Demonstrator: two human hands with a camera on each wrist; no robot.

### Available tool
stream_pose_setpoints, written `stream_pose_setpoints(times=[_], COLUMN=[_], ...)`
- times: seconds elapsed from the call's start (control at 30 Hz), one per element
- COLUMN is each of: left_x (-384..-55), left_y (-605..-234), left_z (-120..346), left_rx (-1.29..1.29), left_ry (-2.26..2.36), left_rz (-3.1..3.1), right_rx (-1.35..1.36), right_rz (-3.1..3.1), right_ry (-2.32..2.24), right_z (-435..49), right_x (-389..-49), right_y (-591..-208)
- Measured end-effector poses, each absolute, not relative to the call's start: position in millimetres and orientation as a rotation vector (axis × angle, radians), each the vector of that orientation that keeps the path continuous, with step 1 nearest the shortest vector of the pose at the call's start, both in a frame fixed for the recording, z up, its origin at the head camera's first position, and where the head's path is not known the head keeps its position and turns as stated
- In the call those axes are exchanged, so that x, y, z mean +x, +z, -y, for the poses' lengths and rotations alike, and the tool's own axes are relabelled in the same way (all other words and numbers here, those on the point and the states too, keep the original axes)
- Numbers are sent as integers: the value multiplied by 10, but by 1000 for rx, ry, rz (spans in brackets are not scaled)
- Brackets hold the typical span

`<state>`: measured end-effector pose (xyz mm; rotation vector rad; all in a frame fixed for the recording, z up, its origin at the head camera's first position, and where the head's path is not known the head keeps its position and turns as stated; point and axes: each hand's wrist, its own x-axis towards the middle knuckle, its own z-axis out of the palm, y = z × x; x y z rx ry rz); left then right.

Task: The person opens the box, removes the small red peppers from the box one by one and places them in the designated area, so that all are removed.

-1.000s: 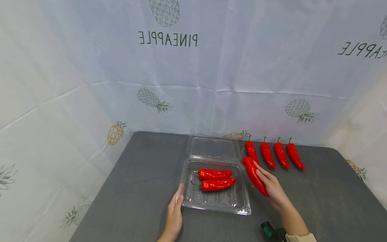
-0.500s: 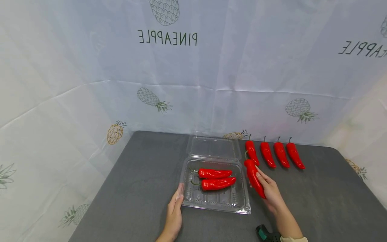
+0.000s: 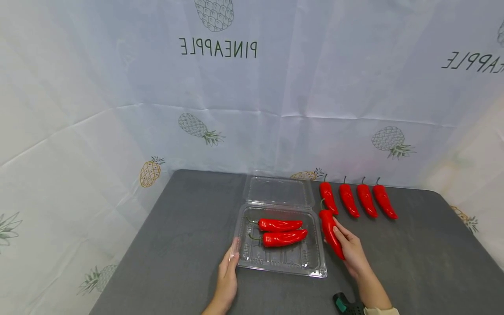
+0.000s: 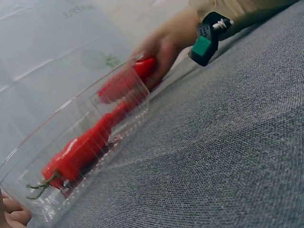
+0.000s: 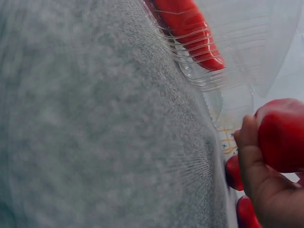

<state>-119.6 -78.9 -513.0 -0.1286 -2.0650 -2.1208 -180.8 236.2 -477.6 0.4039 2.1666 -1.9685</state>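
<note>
My right hand (image 3: 351,253) grips a glossy red chili pepper (image 3: 331,234) just beyond the right wall of a clear plastic clamshell container (image 3: 283,270). The pepper's green stem points to the back; in the right wrist view its thick red body (image 5: 283,135) shows above the fingers. With its thumb over the left rim, my left hand (image 3: 227,280) holds the container. Inside, two red chili peppers (image 3: 280,225) lie side by side, stems to the left. Through the see-through wall, the left wrist view shows a pepper (image 4: 76,156) lying on the container's floor.
Several more red chili peppers (image 3: 366,200) stand in a row at the table's back right, stems toward the curtain. The container's lid (image 3: 278,191) is folded back on the grey tabletop (image 3: 189,236). A pineapple-print curtain (image 3: 252,87) borders the table.
My right hand has drawn slightly toward the front and left, turning the pepper a little more upright. The left hand and the container stay where they were.
</note>
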Motion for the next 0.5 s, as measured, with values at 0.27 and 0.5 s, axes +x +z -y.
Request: stream_pose_setpoints(times=[0.27,0.5], left_x=[-1200,-1197], left_y=[-5107,-5103], left_z=[795,799], left_rx=[-133,-138], left_ry=[-2124,-2128], left_rz=[2072,2077], right_rx=[406,377], right_rz=[-2361,-2399], right_ry=[-1798,-1742], right_z=[-2345,-2339], right_x=[-1797,-1793], right_y=[-4828,-4856])
